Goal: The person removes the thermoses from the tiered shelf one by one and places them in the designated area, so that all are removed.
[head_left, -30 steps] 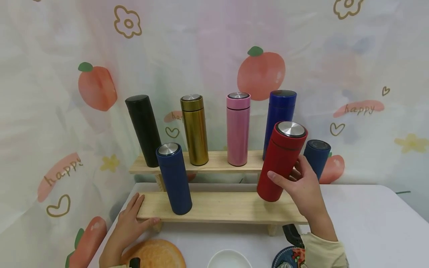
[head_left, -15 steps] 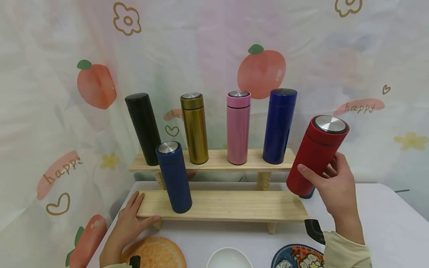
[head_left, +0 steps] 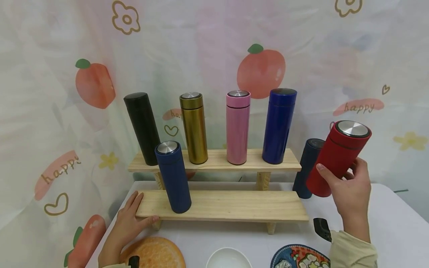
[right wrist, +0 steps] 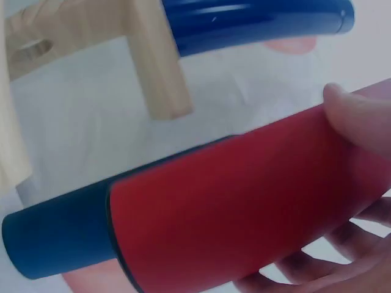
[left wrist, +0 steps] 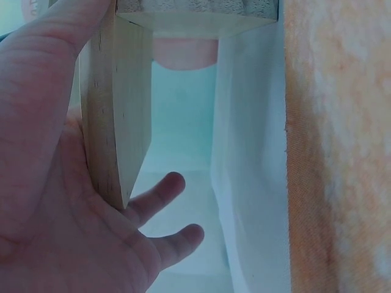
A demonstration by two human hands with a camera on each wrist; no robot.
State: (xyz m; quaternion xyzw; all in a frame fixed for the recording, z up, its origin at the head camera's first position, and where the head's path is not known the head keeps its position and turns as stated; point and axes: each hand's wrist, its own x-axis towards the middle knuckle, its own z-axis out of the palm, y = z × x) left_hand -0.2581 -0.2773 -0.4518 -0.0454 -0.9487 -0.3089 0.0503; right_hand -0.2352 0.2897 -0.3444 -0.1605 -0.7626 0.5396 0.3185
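Red flask in hand, lifted clear of the wooden rack.

My right hand (head_left: pixel 352 188) has thumb and fingers curled round the lower body of the red flask (head_left: pixel 338 158), holding it tilted in the air off the right end of the wooden rack (head_left: pixel 231 206), just in front of the dark blue flask (head_left: pixel 306 167) on the table. It is matte red with a steel lid. My left hand (head_left: pixel 129 223) rests with straight fingers against the rack's left end, apparently to steady it.
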